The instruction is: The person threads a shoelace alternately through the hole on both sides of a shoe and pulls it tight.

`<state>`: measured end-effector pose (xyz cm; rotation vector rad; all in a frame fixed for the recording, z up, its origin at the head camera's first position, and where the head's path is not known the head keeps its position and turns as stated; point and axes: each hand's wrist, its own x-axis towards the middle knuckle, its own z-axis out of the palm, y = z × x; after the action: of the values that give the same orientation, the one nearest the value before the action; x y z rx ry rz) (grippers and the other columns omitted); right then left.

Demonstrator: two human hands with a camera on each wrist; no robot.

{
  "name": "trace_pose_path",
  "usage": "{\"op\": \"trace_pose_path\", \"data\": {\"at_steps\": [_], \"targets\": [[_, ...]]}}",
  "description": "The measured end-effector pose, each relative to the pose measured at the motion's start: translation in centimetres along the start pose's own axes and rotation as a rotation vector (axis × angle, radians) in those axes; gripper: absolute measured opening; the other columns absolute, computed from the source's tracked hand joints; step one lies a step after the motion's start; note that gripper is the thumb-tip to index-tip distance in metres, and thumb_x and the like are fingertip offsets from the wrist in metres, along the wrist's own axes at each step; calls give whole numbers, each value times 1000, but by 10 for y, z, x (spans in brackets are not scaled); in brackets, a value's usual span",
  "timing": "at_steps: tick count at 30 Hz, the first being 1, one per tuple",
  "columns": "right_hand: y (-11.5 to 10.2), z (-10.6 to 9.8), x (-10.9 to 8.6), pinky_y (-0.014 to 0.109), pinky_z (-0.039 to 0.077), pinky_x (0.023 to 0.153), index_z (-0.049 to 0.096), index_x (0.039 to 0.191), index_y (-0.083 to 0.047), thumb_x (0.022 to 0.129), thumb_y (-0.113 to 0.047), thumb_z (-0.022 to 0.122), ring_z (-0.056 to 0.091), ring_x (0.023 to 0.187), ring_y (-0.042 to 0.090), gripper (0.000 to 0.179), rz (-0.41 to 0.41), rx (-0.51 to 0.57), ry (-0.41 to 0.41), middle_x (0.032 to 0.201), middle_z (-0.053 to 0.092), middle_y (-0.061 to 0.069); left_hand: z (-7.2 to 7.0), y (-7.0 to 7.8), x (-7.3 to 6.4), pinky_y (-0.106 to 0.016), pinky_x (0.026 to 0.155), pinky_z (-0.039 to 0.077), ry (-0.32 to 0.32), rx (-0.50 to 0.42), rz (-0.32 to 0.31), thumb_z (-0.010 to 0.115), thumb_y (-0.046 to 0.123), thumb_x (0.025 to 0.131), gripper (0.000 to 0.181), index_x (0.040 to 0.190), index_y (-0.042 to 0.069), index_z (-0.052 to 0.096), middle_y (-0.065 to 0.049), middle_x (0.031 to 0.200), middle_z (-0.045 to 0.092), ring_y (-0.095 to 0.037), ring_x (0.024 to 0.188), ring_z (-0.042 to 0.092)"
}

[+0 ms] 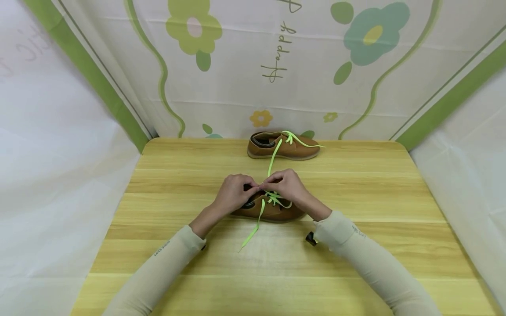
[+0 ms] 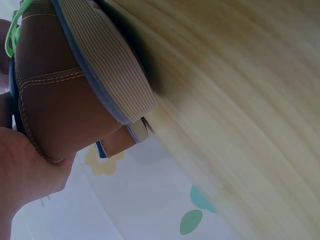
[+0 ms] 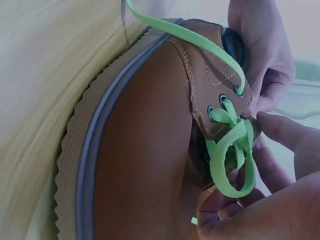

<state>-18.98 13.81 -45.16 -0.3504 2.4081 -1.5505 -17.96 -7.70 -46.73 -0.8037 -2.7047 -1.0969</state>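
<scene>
A brown leather shoe (image 1: 282,214) with lime-green shoelace (image 3: 227,160) lies sideways to me, toe to the right. Above its opening, my left hand (image 1: 232,193) and right hand (image 1: 290,186) meet, thumbs and forefingers pinching at one spot by the upper eyelets. The shoelace there is mostly hidden by the fingertips. In the right wrist view, my right hand (image 3: 280,200) is close behind a loose loop of lace, and my left hand (image 3: 267,50) is at the collar. One lace end hangs over the near side onto the table.
A matching brown shoe (image 1: 298,151) with lime lace stands at the table's back edge; one of its lace ends trails toward the near shoe. Wooden table (image 1: 158,263) extends all around. A flowered white curtain (image 1: 237,87) rises behind, with white cloth on both sides.
</scene>
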Motion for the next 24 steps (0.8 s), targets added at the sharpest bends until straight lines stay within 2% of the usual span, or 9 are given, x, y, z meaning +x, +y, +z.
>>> {"op": "trace_pose_path", "data": {"at_steps": [6, 10, 13, 18, 21, 24], "targets": [[4, -4, 1, 30, 57, 80, 84, 99, -2, 97, -18, 79, 72, 92, 17, 17, 77, 145, 24, 100, 81, 7, 2, 0, -1, -36, 77, 59, 0, -17, 6, 82, 12, 94, 7, 89, 9, 83, -2, 89, 80, -18, 82, 74], [3, -11, 0, 32, 54, 85, 82, 101, 1, 98, -19, 78, 69, 96, 20, 21, 78, 176, 85, 105, 79, 13, 3, 0, 0, -38, 80, 59, -4, -18, 2, 82, 12, 94, 5, 90, 9, 83, -1, 90, 80, -19, 85, 74], [1, -21, 0, 31, 54, 83, 78, 106, 6, 100, -17, 75, 69, 95, 22, 24, 57, 201, 134, 101, 79, 13, 2, 1, -1, -38, 80, 58, -2, -17, -6, 83, 12, 93, 4, 90, 10, 84, -1, 90, 80, -19, 85, 74], [3, -44, -2, 29, 61, 79, 70, 113, 13, 105, -12, 69, 74, 86, 12, 26, 32, 312, 178, 93, 78, -1, 0, 2, -1, -39, 79, 58, 2, -9, -13, 83, 13, 93, 4, 90, 10, 84, -2, 91, 81, -20, 85, 74], [8, -56, -5, 29, 62, 78, 67, 114, 15, 106, -9, 66, 76, 83, 10, 26, 29, 396, 197, 91, 79, -3, 0, 1, -1, -39, 80, 58, 2, -6, -13, 83, 13, 94, 4, 91, 10, 84, -2, 93, 81, -21, 86, 74], [13, -66, -9, 29, 63, 79, 67, 113, 14, 106, -9, 66, 78, 82, 11, 24, 31, 434, 217, 89, 79, -3, 0, 1, -1, -39, 80, 58, 5, -5, -10, 82, 13, 94, 4, 93, 9, 84, -2, 93, 81, -21, 86, 74]]}}
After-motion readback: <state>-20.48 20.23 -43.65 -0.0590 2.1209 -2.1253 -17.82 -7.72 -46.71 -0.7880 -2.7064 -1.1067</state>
